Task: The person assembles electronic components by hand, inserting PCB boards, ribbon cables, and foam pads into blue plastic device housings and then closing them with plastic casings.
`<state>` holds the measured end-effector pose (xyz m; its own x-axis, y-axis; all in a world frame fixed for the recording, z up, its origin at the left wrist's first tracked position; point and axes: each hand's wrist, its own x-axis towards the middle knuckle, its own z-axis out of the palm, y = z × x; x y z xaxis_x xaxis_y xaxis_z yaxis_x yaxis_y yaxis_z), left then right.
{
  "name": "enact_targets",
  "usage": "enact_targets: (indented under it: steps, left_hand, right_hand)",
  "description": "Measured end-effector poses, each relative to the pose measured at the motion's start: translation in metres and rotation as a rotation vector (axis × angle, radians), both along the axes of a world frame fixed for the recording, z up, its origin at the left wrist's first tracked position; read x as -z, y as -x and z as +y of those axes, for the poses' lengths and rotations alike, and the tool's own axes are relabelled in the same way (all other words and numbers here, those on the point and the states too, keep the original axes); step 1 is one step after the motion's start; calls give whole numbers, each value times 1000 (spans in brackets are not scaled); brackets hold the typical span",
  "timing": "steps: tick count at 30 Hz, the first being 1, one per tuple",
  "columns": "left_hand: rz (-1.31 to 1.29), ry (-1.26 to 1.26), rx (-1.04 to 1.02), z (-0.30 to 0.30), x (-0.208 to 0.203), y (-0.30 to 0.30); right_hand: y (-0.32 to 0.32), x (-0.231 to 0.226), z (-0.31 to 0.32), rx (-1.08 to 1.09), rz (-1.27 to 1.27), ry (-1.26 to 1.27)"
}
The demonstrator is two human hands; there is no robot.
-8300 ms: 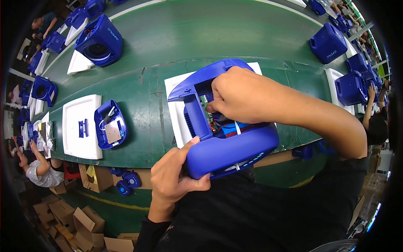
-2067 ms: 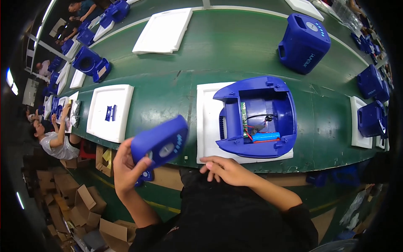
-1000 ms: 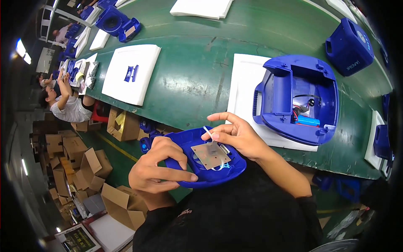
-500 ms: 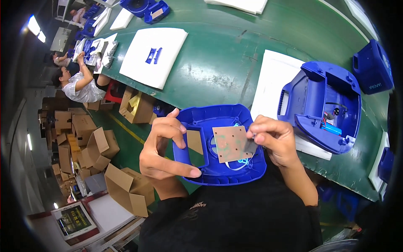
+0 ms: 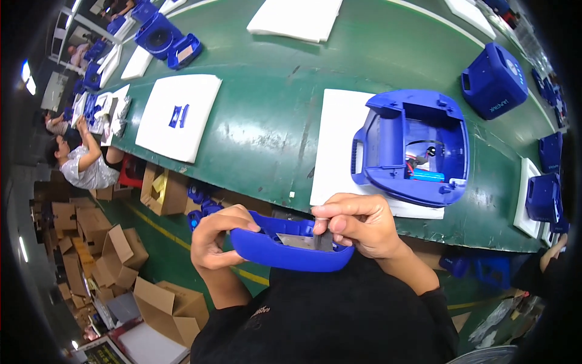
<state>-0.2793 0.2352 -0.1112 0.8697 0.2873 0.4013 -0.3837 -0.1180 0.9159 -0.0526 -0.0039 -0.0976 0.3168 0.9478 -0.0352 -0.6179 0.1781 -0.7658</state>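
My left hand [image 5: 221, 236] grips the left end of a curved blue plastic cover [image 5: 290, 258], thumb and fingers wrapped around its rim. The cover is tilted so its outer wall faces me, and a flat board shows only in part inside it. Above the cover's right half, my right hand [image 5: 357, 227] is closed in a pinch on a thin grey strip [image 5: 323, 241] that reaches down into the cover. What the strip joins to is hidden. Beyond my hands, an open blue housing [image 5: 383, 142] with a light-blue cylinder [image 5: 427, 175] and wires inside lies on white foam [image 5: 332, 130].
A green workbench [image 5: 260, 133] runs across ahead of me. Two small blue parts [image 5: 179, 116] lie on a foam sheet [image 5: 200, 97] at left. A blue box-shaped unit [image 5: 494, 82] stands at far right. Open cartons [image 5: 170, 306] crowd the floor at left; a co-worker [image 5: 85, 161] sits beyond.
The cover has tipped, hiding most of the board that faced me before. My right hand has moved left and inward over it. The view has swung to the right.
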Motion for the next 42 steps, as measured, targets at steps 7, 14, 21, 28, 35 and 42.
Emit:
enact_targets:
  steps: [7, 14, 21, 28, 35, 42]
  left_hand:
    - [48, 16, 148, 0, -6, -32]
    - [29, -144, 182, -15, -23, -64]
    - [20, -692, 92, -28, -57, -124]
    - [254, -251, -18, -61, -48, -154]
    - [281, -252, -41, -74, -28, -156]
    - [158, -468, -64, -79, -39, -163]
  right_hand:
    - [-7, -10, -28, 46, 94, -25]
    - [-13, -39, -51, 301, -239, -32]
    - [-68, -86, -80, 512, -841, 78]
    - [-142, -139, -21, 445, -1060, 301]
    - [-163, -109, -16, 119, -1218, 715]
    - [-161, -105, -16, -17, -1299, 911]
